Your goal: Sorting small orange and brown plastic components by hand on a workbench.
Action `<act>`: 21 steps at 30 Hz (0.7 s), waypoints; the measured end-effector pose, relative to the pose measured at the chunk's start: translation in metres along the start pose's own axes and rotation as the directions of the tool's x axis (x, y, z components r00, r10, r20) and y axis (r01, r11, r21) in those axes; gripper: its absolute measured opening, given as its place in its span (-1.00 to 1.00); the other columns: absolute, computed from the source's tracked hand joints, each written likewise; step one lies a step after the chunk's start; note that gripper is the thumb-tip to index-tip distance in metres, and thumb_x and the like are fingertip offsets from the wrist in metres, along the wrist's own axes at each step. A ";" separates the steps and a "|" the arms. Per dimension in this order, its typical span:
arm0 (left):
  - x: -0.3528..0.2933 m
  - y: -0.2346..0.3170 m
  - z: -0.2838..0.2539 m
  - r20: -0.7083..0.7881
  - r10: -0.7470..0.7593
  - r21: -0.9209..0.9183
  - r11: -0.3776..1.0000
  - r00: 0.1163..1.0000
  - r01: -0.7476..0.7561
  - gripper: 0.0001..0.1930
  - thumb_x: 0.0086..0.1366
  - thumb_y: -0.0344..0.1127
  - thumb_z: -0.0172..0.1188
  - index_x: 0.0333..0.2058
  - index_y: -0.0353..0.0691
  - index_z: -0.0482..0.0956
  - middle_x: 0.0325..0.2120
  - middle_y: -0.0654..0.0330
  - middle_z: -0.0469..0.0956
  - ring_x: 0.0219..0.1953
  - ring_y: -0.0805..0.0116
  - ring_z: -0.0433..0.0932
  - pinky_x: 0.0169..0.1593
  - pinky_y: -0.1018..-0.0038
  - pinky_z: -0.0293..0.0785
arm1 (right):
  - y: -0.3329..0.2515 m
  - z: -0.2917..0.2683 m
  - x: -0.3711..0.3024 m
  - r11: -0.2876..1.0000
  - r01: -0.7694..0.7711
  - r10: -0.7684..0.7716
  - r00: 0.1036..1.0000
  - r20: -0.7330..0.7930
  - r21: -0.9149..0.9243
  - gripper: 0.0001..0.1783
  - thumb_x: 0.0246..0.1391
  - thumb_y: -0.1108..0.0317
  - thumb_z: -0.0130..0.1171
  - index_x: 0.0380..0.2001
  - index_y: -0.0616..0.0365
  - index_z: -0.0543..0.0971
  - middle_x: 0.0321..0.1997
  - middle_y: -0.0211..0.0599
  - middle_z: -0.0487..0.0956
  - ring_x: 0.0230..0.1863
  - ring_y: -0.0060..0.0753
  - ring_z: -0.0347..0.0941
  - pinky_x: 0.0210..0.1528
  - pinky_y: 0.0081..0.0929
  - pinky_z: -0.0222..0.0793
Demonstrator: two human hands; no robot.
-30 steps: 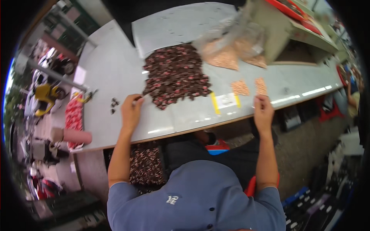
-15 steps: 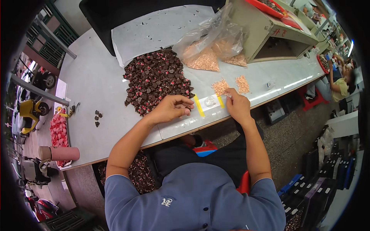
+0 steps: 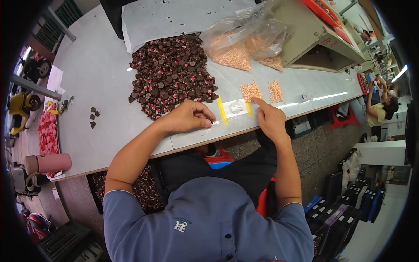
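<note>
At eleven o'clock from my left hand [image 3: 187, 117], pink-specked dark pieces [image 3: 171, 72] are lying heaped; its fingertips are pinching a dark one. My right hand [image 3: 273, 121] is pointing, index off thumb, touching beige bits [image 3: 250, 91].

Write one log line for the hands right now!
left hand: fingers curled, contents unclear, near dark pile | right hand: index finger at loose tan pieces | between hands: clear item

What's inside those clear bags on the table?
Through the plastic, the clear bags show many small peach bits, heaped toward the bottom. Bits buried deeper are covered by the outer ones, so I can't see them.
</note>
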State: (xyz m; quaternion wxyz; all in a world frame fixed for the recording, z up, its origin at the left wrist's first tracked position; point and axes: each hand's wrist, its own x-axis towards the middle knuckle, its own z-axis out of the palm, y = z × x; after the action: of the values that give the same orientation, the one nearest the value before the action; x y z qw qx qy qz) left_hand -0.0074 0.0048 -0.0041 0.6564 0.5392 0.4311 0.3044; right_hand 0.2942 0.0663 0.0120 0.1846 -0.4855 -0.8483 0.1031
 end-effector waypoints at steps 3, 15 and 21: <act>0.000 -0.002 0.000 0.012 0.007 -0.010 1.000 1.000 -0.007 -0.77 0.16 -0.44 0.33 -0.19 -0.36 0.64 -0.35 0.22 0.64 -0.31 0.59 0.54 -0.19 0.62 0.47 | 0.002 -0.005 -0.010 0.999 0.044 -0.044 0.999 0.008 -0.002 -0.61 0.08 0.47 0.01 -0.01 -0.06 0.57 -0.45 -0.10 0.59 -0.43 -0.03 0.54 -0.39 -0.20 0.42; 0.001 -0.001 0.003 -0.003 -0.043 0.022 0.999 0.999 0.044 -0.77 0.17 -0.48 0.33 -0.18 -0.38 0.62 -0.31 0.16 0.65 -0.25 0.49 0.61 -0.13 0.58 0.52 | 0.000 -0.005 0.011 0.979 0.141 -0.130 0.988 0.084 -0.145 -0.53 0.02 0.46 0.03 0.05 -0.13 0.52 -0.45 -0.23 0.60 -0.46 -0.09 0.52 -0.41 -0.19 0.43; 0.000 0.000 0.000 0.024 -0.019 0.042 0.999 1.000 0.018 -0.79 0.18 -0.49 0.31 -0.18 -0.38 0.62 -0.30 0.17 0.65 -0.26 0.53 0.60 -0.14 0.60 0.51 | 0.000 -0.020 -0.017 0.984 0.123 -0.110 0.989 0.101 -0.132 -0.52 0.00 0.50 0.05 0.03 -0.10 0.54 -0.44 -0.21 0.59 -0.47 -0.08 0.51 -0.42 -0.21 0.42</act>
State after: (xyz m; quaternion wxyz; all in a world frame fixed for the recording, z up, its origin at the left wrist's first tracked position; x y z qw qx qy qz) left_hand -0.0074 0.0052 -0.0043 0.6529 0.5524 0.4344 0.2827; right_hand 0.3106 0.0515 0.0259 0.1162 -0.4413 -0.8881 0.0558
